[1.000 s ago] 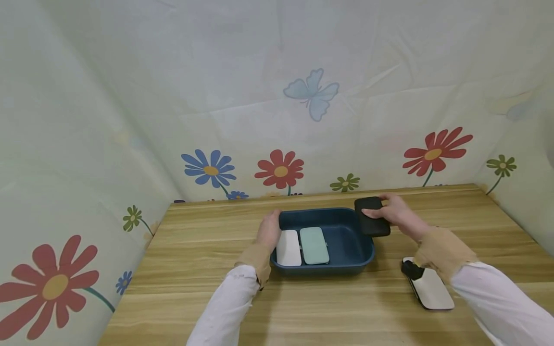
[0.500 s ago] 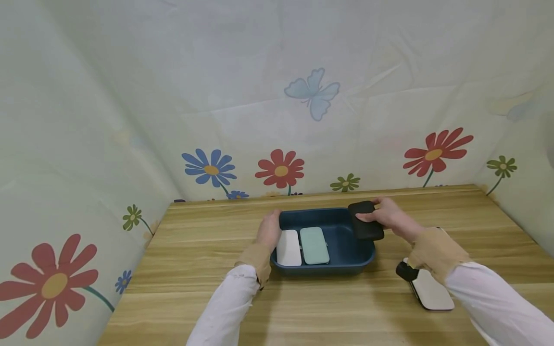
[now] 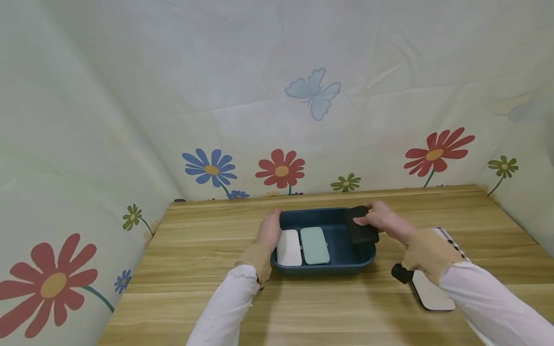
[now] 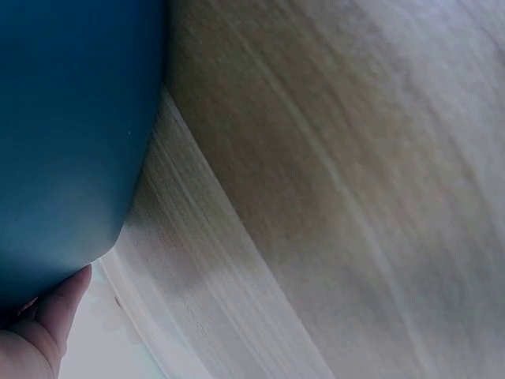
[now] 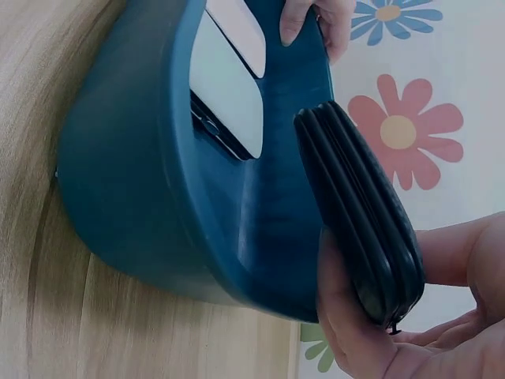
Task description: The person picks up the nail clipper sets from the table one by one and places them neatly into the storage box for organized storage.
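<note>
Pinching hand: the right hand (image 3: 383, 218) holds the black case (image 3: 361, 230) between thumb and fingers, thumb laid on the face seen from the head, other fingers behind.
Black case: dark and matte on its face, rounded at the corners, with parallel ridges running along its thick edge in the right wrist view; a small dark tab pokes out at one end.
Case against grip: the fingers have it by the far right part, so most of its body stretches leftward and nearer the person, out past the thumb.
Case against tub: it slants over the right end of the tub (image 3: 322, 272), overlapping the rim; whether it touches the tub cannot be told.
Tub: smooth, deep blue, oblong, with curved walls and rounded corners.
Rim hand: the left hand (image 3: 269, 229) grips the tub's far left corner, one digit inside the wall and others outside.
Inside the tub: a white case (image 3: 289, 247) at the left end and a mint case (image 3: 315, 245) just beside it, both flat rounded oblongs.
Table: wood-grained, streaked boards (image 3: 195, 250); under the right forearm lies a checked case (image 3: 434, 294), flat, pale on its near part.
Backdrop: creased pale cloth (image 3: 242, 72) printed with flowers.
</note>
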`<state>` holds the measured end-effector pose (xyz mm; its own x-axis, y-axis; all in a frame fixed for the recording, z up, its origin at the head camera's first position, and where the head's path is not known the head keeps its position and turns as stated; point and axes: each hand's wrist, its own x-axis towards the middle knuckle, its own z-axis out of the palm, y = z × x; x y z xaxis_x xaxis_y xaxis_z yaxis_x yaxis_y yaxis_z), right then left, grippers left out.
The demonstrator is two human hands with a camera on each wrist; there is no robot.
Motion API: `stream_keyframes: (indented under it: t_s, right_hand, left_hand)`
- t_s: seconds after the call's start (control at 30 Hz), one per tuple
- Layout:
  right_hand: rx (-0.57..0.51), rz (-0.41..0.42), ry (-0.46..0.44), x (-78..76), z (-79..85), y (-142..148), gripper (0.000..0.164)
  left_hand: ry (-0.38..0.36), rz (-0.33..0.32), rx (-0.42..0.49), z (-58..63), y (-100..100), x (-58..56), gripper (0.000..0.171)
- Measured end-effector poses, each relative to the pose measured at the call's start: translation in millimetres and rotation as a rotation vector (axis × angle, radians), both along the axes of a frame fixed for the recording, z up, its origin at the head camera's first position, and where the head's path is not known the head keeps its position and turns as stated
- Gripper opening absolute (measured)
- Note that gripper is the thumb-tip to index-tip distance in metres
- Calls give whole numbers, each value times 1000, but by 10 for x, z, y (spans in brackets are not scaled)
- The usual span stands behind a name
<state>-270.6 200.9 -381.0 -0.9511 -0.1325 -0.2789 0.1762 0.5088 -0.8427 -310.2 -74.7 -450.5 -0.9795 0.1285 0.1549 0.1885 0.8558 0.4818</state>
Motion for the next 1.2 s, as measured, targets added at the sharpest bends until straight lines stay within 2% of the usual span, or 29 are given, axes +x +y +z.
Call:
stream_keyframes:
  t_s: [0.27, 0.67, 1.0, 1.2]
  right_hand:
    - [35, 5, -10, -4, -3, -38, 58]
    - [13, 43, 12, -11, -32, -89, 40]
    - [63, 53, 8, -16, -12, -149, 37]
    - [85, 64, -16, -17, -29, -175, 29]
  left_hand:
    - [-22, 10, 2, -4, 6, -7, 44]
    - [-25, 14, 3, 8, 7, -4, 44]
    - [-45, 11, 12, 14, 2, -3, 45]
    - [-34, 9, 1, 19, 3, 3, 45]
